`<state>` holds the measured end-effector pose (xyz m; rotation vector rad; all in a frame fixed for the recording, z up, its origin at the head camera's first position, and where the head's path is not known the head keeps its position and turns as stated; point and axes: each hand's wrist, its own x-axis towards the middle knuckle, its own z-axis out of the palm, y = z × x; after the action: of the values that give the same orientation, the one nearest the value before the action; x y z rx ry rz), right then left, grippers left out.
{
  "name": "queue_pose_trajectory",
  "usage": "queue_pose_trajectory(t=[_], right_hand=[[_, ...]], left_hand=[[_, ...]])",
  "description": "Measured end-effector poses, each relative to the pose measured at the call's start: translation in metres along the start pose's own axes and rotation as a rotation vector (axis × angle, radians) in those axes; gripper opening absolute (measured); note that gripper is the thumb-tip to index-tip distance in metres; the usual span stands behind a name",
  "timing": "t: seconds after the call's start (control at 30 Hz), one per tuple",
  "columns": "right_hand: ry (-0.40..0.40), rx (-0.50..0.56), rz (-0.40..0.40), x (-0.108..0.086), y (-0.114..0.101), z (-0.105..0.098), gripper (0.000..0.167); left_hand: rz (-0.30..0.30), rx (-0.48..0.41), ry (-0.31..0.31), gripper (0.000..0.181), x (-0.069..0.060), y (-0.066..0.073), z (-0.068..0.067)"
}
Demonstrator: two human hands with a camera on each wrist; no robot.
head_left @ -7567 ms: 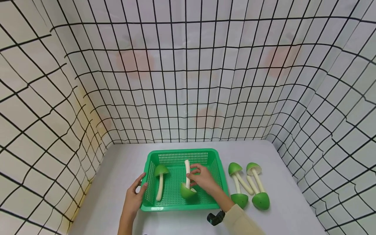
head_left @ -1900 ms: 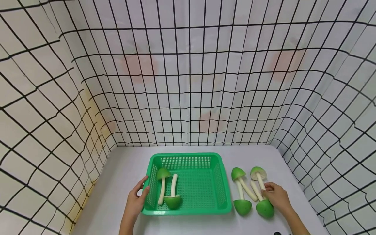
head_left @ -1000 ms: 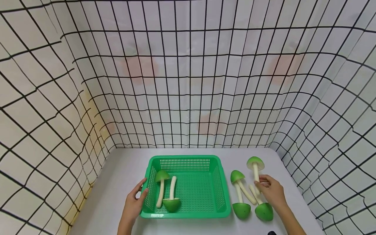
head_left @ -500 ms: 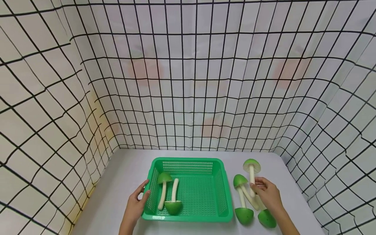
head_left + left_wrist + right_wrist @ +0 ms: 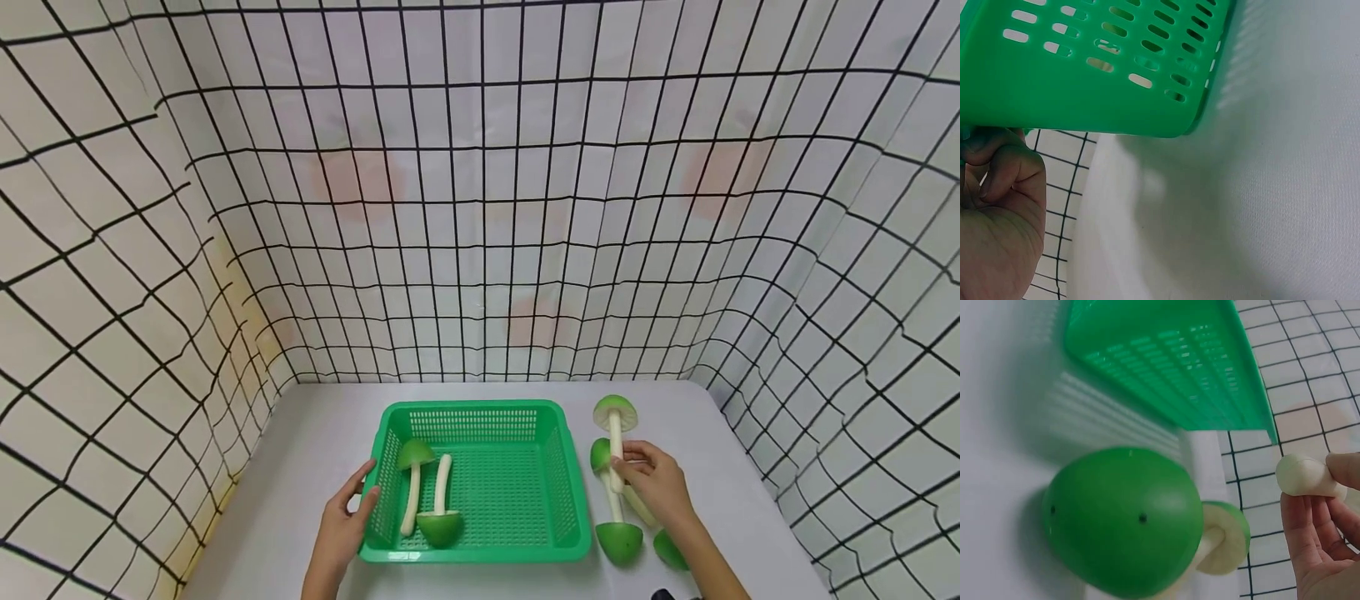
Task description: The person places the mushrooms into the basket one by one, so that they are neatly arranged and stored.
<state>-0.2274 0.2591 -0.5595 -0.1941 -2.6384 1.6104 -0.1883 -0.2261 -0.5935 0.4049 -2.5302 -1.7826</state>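
My right hand (image 5: 663,492) pinches the white stem of a toy mushroom (image 5: 616,425), raised over the mushrooms on the table with its green cap away from me. In the right wrist view, the stem's rounded end (image 5: 1302,475) shows between thumb and fingers. My left hand (image 5: 339,529) holds the left rim of a green plastic basket (image 5: 480,556), thumb on the inner side. Inside the basket, at its left, lie two mushrooms: one with its cap at the back (image 5: 416,454), the other with its cap at the front (image 5: 440,529).
Right of the basket several mushrooms lie on the white table, among them a front one (image 5: 619,543), one partly under my hand (image 5: 670,550) and a back one (image 5: 600,455). Black wire mesh (image 5: 483,287) stands around the table's back and sides.
A second mushroom went into the basket, and my right hand let it go. It then took a mushroom from the right-hand group, lifted it and moved left. My left hand stays at the rim.
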Motion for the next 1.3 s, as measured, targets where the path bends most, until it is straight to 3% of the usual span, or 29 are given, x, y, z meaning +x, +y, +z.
queue_pose_trajectory(t=[0.2, 0.67, 1.0, 1.3], right_hand=[[-0.026, 0.038, -0.035, 0.005, -0.011, 0.013, 0.045], [-0.079, 0.123, -0.043, -0.006, -0.037, 0.044, 0.042], [-0.101, 0.148, -0.089, -0.007, -0.044, 0.069, 0.037], [-0.145, 0.157, -0.083, -0.015, -0.046, 0.083, 0.035]], left_hand=[[0.029, 0.003, 0.013, 0.051, 0.003, 0.001, -0.002], [0.012, -0.009, 0.012, 0.051, -0.001, -0.001, 0.0], [0.011, 0.006, 0.02, 0.052, 0.002, 0.0, -0.003], [0.001, 0.01, 0.007, 0.052, -0.002, -0.002, 0.001]])
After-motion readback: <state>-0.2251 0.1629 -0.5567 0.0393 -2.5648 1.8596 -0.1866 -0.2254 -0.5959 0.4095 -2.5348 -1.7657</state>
